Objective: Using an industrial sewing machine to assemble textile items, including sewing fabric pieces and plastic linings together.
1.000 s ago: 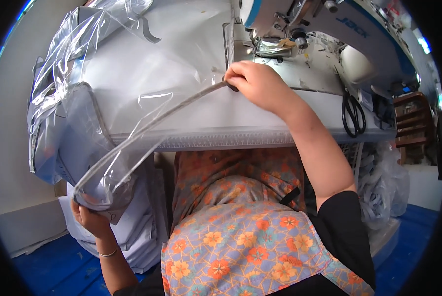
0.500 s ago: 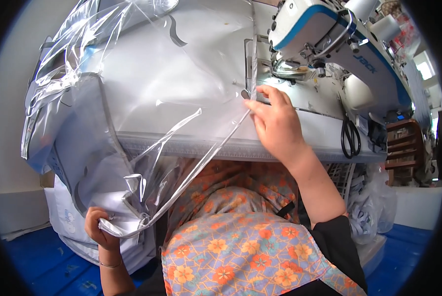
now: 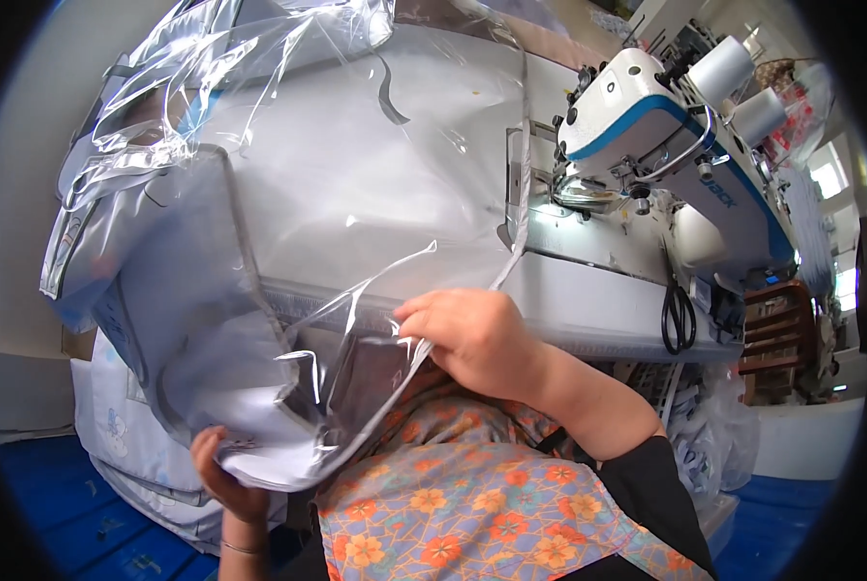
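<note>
A large clear plastic sheet point(image 3: 356, 194) with a grey bound edge spreads over the sewing table and droops over its front. My right hand point(image 3: 472, 339) pinches that edge just in front of the table. Lower left, my left hand point(image 3: 228, 474) grips a folded corner of the sheet, where white fabric point(image 3: 269, 460) bunches up; its fingertips are partly hidden. Between both hands the bound edge hangs in a curve. To the right stands a white and blue sewing machine point(image 3: 676, 145), its lamp lighting the needle area, with the sheet's edge lying just left of it.
Black scissors point(image 3: 679, 315) lie at the table's right front. Thread cones point(image 3: 721, 68) stand behind the machine. A wooden chair point(image 3: 774, 329) is at the right. Below the table hang a clear bag point(image 3: 714, 436) of scraps and, at left, white printed fabric point(image 3: 114, 426).
My right hand has slid down and left along the bound edge, away from the machine. My left hand has shifted slightly right and down, still on the corner. The view has tilted a little.
</note>
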The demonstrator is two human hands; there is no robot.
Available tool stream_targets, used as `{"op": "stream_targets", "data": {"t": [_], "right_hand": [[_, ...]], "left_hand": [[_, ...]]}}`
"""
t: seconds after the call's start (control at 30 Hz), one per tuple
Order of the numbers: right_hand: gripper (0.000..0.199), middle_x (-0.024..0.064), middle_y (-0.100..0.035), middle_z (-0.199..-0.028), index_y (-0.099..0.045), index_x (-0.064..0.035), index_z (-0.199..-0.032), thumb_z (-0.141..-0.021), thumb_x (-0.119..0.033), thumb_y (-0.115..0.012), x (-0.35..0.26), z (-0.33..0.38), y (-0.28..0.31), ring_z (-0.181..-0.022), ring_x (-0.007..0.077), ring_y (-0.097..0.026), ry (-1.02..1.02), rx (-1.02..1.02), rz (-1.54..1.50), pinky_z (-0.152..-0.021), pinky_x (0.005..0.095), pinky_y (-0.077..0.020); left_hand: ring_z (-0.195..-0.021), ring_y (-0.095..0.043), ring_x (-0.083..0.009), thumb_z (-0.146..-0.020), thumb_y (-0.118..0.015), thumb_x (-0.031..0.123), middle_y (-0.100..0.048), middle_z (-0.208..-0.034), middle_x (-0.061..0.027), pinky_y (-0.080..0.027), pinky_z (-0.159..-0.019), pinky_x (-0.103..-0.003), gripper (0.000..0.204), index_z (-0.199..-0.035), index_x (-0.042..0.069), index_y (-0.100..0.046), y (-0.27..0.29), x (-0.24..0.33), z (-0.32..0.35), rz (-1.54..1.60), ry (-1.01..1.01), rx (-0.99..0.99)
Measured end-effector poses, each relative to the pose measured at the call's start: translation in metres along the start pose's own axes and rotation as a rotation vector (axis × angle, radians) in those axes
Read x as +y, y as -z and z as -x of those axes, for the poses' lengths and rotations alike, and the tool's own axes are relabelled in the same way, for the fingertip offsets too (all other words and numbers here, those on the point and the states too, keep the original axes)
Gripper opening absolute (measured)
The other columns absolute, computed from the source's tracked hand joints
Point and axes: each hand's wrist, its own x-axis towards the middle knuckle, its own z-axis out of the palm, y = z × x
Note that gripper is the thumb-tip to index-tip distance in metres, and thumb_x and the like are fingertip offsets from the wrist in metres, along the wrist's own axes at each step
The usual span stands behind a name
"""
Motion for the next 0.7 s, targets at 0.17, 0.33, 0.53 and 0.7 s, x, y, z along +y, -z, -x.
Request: {"op": "stream_targets", "data": {"t": [0.17, 0.33, 0.53, 0.7], "right_hand": [[0.021, 0.0136, -0.073, -0.096, -0.069, 0.0001, -0.096, -0.078, 0.008, -0.061, 0.007, -0.023, 0.017, -0.088, 0.0291, -0.071, -0.132, -0.075, -0.238, -0.076, 0.0339, -0.0566], [0.019, 0.0135, -0.071, -0.09, -0.068, 0.0, -0.099, -0.083, 0.001, -0.058, 0.019, -0.025, 0.016, -0.082, 0.028, -0.068, -0.261, -0.29, -0.357, -0.077, 0.0322, -0.0523], [0.012, 0.011, -0.068, -0.086, -0.067, -0.0003, -0.101, -0.092, -0.007, -0.062, 0.054, -0.014, 0.018, -0.083, 0.018, -0.063, -0.191, -0.58, -0.718, -0.076, 0.0314, -0.0477], [0.016, 0.0136, -0.065, -0.082, -0.066, 0.0007, -0.099, -0.097, -0.015, -0.062, 0.045, -0.017, 0.015, -0.077, 0.0209, -0.062, -0.108, -0.839, -0.832, -0.072, 0.0341, -0.0465]], "left_hand": [[-0.129, -0.048, -0.042, -0.075, -0.08, 0.019, -0.051, -0.137, -0.0232, -0.038, -0.111, -0.049, 0.067, -0.132, -0.002, -0.054, -0.032, -0.023, 0.071, -0.253, 0.193, -0.117], [-0.132, -0.048, -0.0356, -0.093, -0.061, 0.028, -0.05, -0.143, -0.0194, -0.035, -0.115, -0.046, 0.058, -0.14, -0.001, -0.047, -0.025, -0.066, 0.036, 0.073, 0.41, 0.031], [-0.134, -0.048, -0.0293, -0.105, -0.042, 0.036, -0.048, -0.147, -0.0152, -0.032, -0.119, -0.043, 0.056, -0.148, 0.001, -0.039, -0.035, -0.085, -0.039, 0.862, 0.525, 0.242], [-0.137, -0.041, -0.0333, -0.101, -0.048, 0.04, -0.038, -0.151, -0.0164, -0.031, -0.119, -0.045, 0.064, -0.151, 0.004, -0.033, -0.039, -0.188, -0.202, 0.744, 0.397, 0.031]]}}
